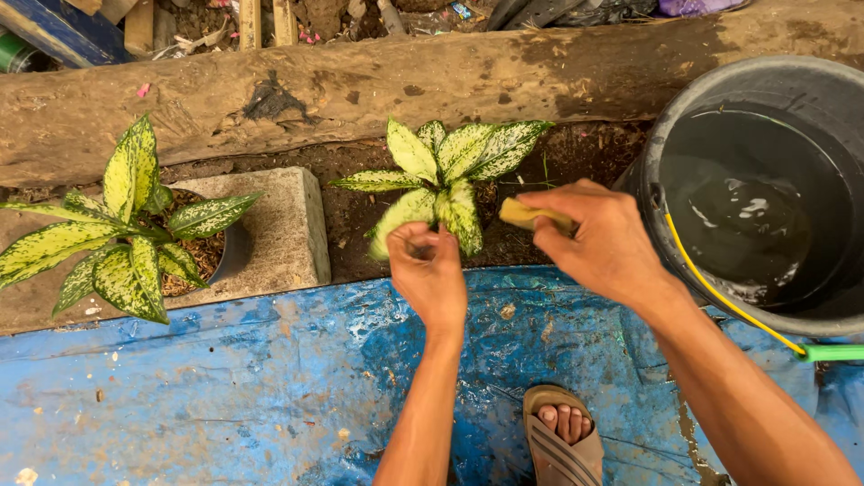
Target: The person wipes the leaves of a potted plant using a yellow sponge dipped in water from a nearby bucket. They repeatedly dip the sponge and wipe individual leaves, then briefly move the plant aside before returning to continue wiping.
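Hands: L hand (430,270) on leaf (402,219), R hand (601,236) w/ 1 sponge (526,214); 2 plants (117,229)

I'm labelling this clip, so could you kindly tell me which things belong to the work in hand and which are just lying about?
In use:
left hand holding a leaf of the speckled plant
right hand holding a yellow sponge
bucket of water

Lying about:
potted plant
concrete block
log
blue tarp

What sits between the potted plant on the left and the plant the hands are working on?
In the head view, a grey concrete block lies between the potted plant and the speckled plant, then a strip of dark soil.
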